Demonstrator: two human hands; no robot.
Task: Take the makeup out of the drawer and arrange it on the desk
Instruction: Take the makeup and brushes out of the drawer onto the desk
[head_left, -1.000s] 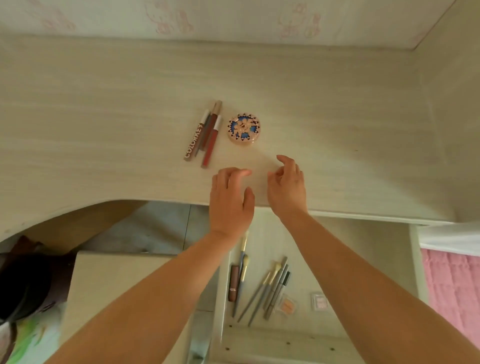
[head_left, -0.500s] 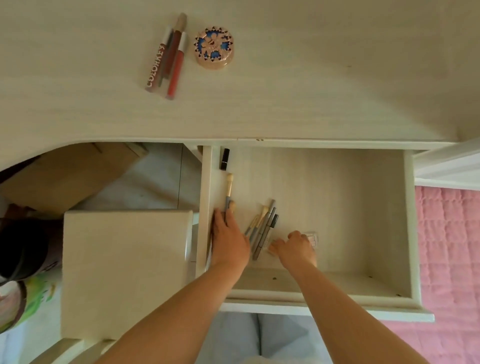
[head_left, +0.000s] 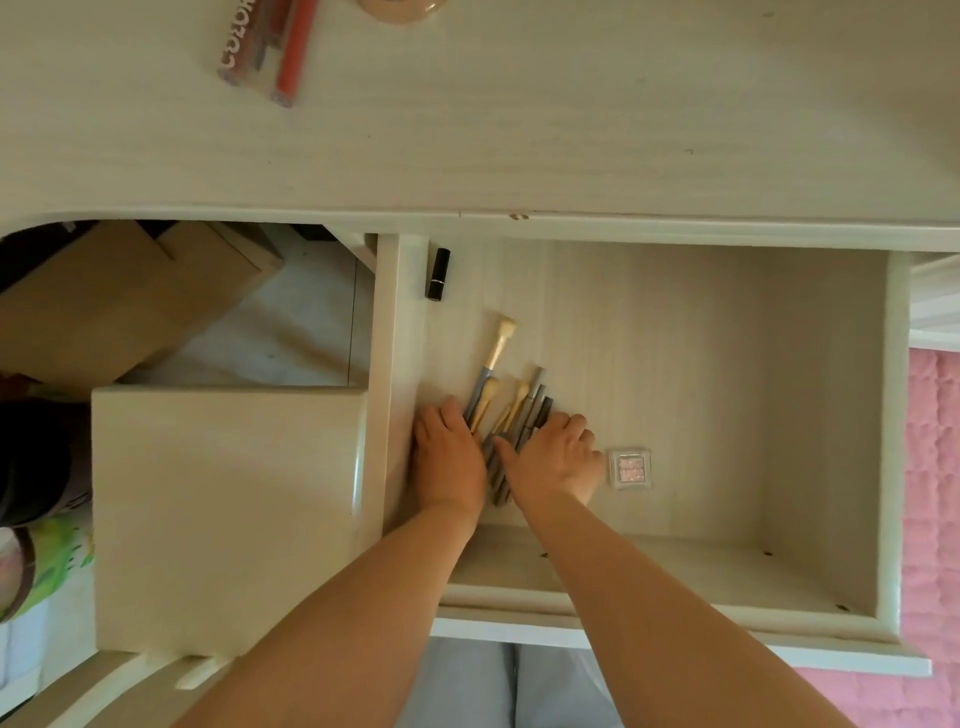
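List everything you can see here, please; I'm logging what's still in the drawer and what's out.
brushes and pencils: a bunch, count unclear, grey with tan tips, drawer floor between the hands
lipstick: one, black, drawer's far left corner
eyeshadow pan: one, pink in clear case, drawer floor right of the hands
lip gloss tubes: several, red and brown, on the desk
round compact: one, peach, desk's top edge, mostly cut off
drawer: one, pale wood, open
stool: one, pale wood, left of drawer
left hand: on the bunch's left side
right hand: on its right side
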